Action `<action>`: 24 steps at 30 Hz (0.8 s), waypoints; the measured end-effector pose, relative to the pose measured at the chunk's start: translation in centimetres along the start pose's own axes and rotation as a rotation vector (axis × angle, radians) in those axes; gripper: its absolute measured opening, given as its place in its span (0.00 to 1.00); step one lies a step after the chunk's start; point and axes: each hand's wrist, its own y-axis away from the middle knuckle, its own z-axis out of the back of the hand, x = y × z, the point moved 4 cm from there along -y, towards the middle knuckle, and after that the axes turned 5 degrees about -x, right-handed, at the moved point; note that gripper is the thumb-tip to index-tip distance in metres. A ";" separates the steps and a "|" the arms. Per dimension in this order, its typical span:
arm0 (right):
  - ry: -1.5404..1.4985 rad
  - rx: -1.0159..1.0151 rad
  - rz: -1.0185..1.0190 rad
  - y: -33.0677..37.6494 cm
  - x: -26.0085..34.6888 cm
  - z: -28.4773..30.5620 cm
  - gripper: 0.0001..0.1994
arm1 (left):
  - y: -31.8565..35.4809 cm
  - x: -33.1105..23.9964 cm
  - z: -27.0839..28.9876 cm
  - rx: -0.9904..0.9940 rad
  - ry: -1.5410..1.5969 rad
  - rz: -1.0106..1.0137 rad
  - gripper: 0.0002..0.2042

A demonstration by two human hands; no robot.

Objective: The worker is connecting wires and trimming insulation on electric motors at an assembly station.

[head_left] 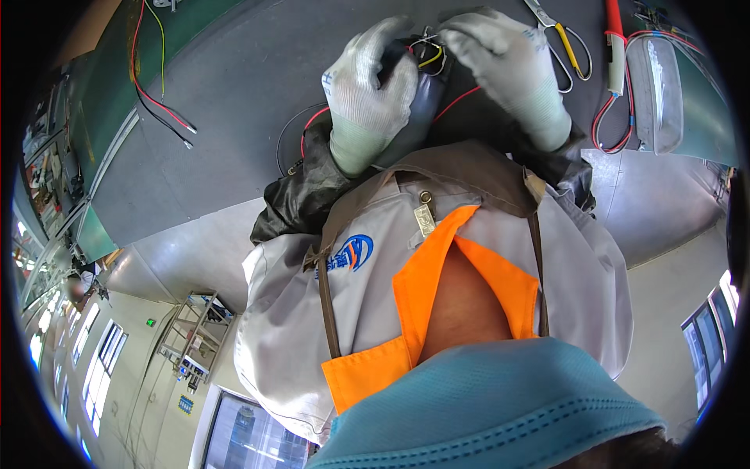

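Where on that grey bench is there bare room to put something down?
Free: the grey mat between the loose red and black wires and the left hand. Crowded: right of the right hand, with scissors and a clear pouch.

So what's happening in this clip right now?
A person in grey knit gloves works at a dark grey bench. The left hand grips a dark cylindrical part, while the right hand pinches the small wires at its top end. Red leads trail from the part. Scissors and a clear plastic pouch lie beside the right hand.
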 end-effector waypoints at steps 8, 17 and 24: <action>-0.614 -0.140 -0.756 0.6 -4.2 -3.3 0.07 | 0.6 -0.2 0.1 -0.094 -0.094 -0.121 0.12; -0.095 -0.216 -0.351 -1.6 -8.3 -6.9 0.14 | 0.1 -0.9 0.4 -0.163 -0.218 -0.236 0.08; -1.509 -0.279 -0.636 -0.4 -9.1 -5.7 0.06 | -1.4 -0.7 -0.7 0.044 -0.317 -0.367 0.07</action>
